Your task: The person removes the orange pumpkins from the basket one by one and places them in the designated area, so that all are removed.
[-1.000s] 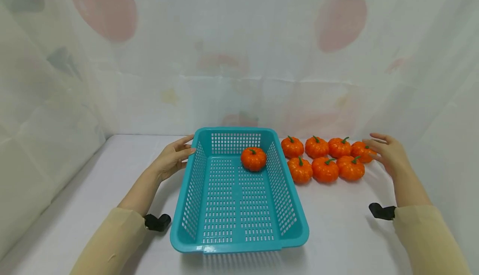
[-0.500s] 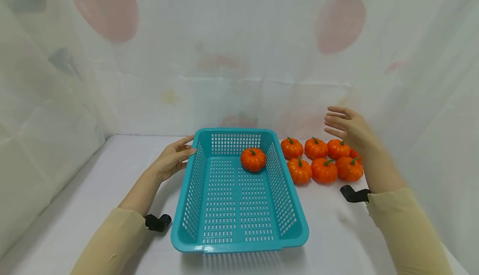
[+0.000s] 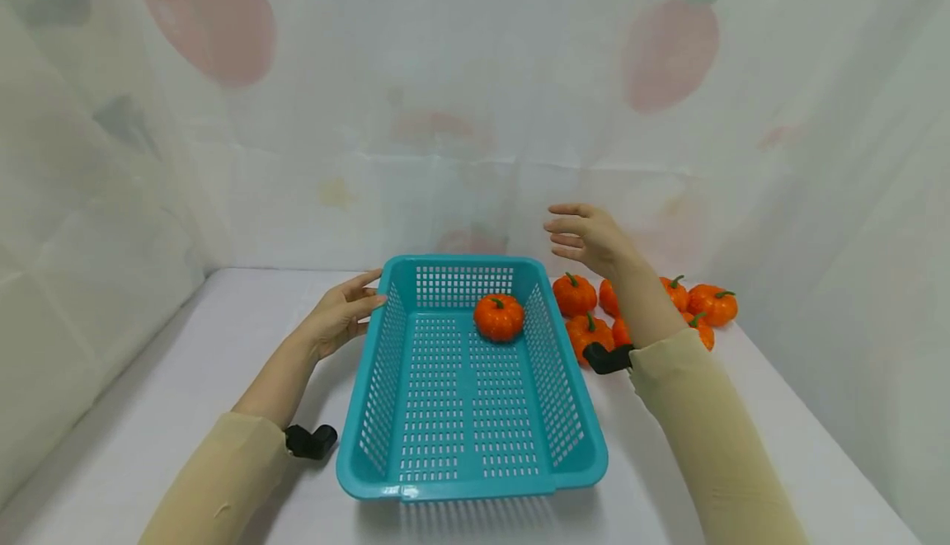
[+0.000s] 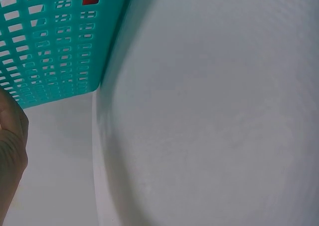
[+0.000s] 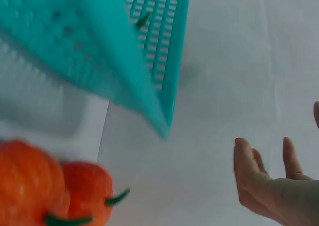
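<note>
A teal plastic basket [image 3: 467, 491] with slotted walls stands on the white table, one small orange pumpkin [image 3: 499, 318] inside near its far right corner. At the basket's left rim is my left hand [image 3: 343, 314], its fingertips against the outer side. My right hand [image 3: 597, 240] is raised beyond the basket's far right corner, fingers extended and holding nothing. Several more pumpkins [image 3: 574, 294] with green stems sit in two rows right of the basket, some partly hidden behind my right forearm. The right wrist view shows that hand [image 5: 274, 191] apart from the basket and pumpkins.
A pale curtain [image 3: 475, 100] printed with faded fruit hangs behind the table and along both sides. The white tabletop [image 3: 185, 380] extends left and right of the basket. Black wrist cameras [image 3: 312, 442] stick out from both cuffs.
My right hand has swept left from the far right end of the pumpkins, rising over them toward the basket's far right corner. My left hand and the pumpkins stay put.
</note>
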`<state>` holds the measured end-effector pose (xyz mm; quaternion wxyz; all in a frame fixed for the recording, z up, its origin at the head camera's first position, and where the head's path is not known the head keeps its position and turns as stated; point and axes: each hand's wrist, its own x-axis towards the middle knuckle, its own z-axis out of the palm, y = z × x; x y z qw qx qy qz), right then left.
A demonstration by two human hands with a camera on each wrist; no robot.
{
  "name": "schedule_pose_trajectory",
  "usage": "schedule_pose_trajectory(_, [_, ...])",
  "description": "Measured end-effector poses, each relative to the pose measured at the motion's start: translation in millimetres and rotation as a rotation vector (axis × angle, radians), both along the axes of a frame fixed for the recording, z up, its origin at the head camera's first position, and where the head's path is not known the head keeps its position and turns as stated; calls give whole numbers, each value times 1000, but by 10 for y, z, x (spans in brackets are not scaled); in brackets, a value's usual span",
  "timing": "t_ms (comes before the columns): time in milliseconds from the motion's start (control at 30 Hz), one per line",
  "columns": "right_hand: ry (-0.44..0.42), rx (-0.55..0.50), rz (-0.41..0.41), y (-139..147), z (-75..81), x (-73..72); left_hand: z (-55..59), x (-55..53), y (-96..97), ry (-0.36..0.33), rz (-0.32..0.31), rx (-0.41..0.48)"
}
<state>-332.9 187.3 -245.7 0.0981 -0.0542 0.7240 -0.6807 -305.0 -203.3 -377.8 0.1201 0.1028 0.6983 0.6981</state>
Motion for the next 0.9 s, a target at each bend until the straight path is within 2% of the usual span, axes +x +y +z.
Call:
schedule_pose_trajectory(233, [-107, 54, 39, -432, -49, -39, 6, -28, 1, 9, -17, 0])
schedule_pose_trajectory(433, [-174, 161, -11, -700, -145, -51, 7, -41, -9, 7, -11, 8])
schedule_pose_trajectory(600, [-209, 274, -59, -817, -285, -43, 13, -30, -18, 3, -7, -8])
schedule_pose_trajectory(733, [-228, 313, -77, -863, -388, -51, 6, -27, -25, -1, -8, -1])
schedule_pose_trajectory(900, [-234, 340, -98, -909, -439, -55, -1, -36, -43, -7, -2, 19])
